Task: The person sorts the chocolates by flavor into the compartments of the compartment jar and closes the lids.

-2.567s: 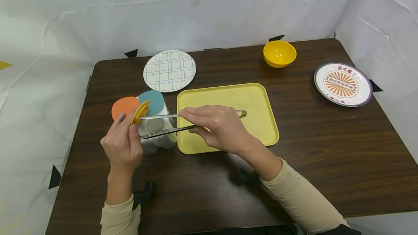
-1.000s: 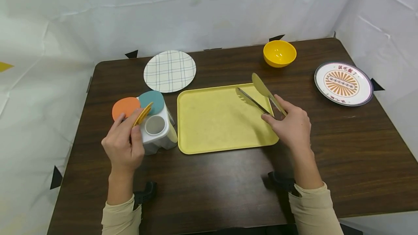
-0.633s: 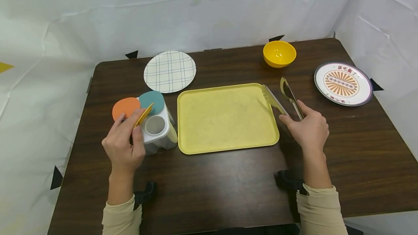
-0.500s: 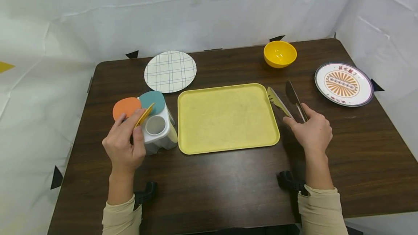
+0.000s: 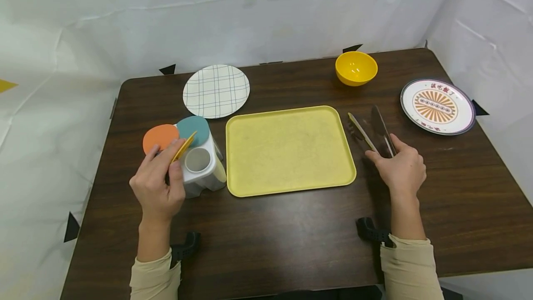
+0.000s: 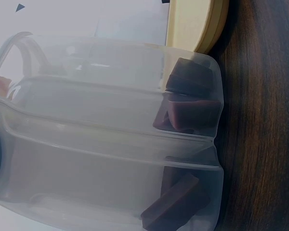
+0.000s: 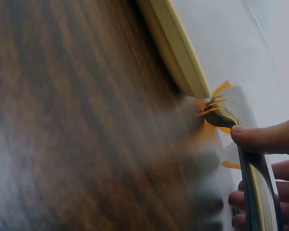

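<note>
My left hand (image 5: 157, 184) pinches a yellow lid (image 5: 184, 146), tilted up beside the open round mouth of a translucent multi-compartment container (image 5: 208, 176). Orange (image 5: 160, 136) and teal (image 5: 195, 129) lids cover other compartments. Dark brown blocks (image 6: 195, 113) lie at the bottom of the compartments in the left wrist view. My right hand (image 5: 400, 168) grips metal tongs (image 5: 363, 133) between thumb and fingers, just right of the yellow tray (image 5: 287, 152). The tongs' arms are spread, low over the table, with nothing between their tips. One fork-like tip (image 7: 214, 109) shows in the right wrist view.
A white checked plate (image 5: 216, 91) lies behind the container. At the back right stands a yellow bowl (image 5: 356, 69), and a patterned plate (image 5: 438, 107) lies near the right edge of the dark wooden table (image 5: 270, 244). White sheeting (image 5: 270, 17) hangs behind.
My right hand has carried the tongs from above the container rightward across the tray, then down close to the table at its right. My left hand stays with the yellow lid, almost still.
</note>
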Available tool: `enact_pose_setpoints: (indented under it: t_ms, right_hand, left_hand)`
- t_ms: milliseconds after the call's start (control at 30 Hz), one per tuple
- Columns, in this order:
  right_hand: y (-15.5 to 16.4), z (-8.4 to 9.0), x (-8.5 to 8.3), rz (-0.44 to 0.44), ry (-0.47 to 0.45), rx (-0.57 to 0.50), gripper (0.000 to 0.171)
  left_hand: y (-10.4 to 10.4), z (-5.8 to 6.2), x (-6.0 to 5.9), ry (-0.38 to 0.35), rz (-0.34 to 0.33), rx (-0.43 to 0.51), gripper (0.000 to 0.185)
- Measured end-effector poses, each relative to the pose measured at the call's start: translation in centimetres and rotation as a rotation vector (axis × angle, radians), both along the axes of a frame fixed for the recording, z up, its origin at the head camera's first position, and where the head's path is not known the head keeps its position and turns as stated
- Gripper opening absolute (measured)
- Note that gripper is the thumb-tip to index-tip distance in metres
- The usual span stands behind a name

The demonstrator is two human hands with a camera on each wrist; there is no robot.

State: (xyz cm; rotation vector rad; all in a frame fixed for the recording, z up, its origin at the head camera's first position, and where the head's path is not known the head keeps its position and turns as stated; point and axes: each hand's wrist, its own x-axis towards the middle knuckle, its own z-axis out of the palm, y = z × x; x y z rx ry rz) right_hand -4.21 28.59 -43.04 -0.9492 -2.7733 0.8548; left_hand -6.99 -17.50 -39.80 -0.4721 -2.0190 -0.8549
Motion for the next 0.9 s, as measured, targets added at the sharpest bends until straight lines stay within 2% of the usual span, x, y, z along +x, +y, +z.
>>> enact_pose_setpoints:
  t_ms: [500,900]
  right_hand:
    - [0.67,-0.17,-0.02,0.0,-0.032,-0.016,0.082]
    - [0.93,0.09,0.02,0.038,-0.066,-0.024,0.088]
  left_hand:
    - [0.1,0.1,0.01,0.008,-0.002,0.007,0.045]
    - [0.16,0.1,0.09,0.01,-0.008,0.014,0.046]
